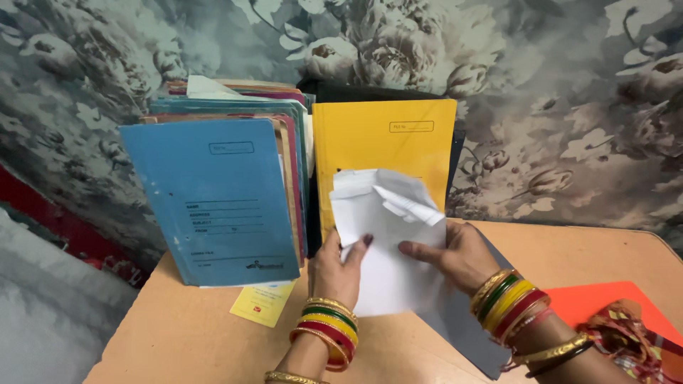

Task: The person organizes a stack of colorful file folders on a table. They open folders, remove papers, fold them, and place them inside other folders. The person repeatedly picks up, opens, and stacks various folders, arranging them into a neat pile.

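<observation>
Both my hands hold a small stack of white paper sheets (388,242) upright over the wooden table (199,334). My left hand (338,267) grips the left edge, thumb on the front. My right hand (455,256) holds the right side, fingers across the front sheet. The top corners of the sheets are bent and curled. Under the papers lies a grey-blue folder (462,327). Coloured bangles sit on both wrists.
A blue file folder (213,199) leans in front of a stack of several files against the floral wall. A yellow folder (384,149) stands beside it. A small yellow card (262,304) lies on the table. An orange-red folder (605,302) sits at the right.
</observation>
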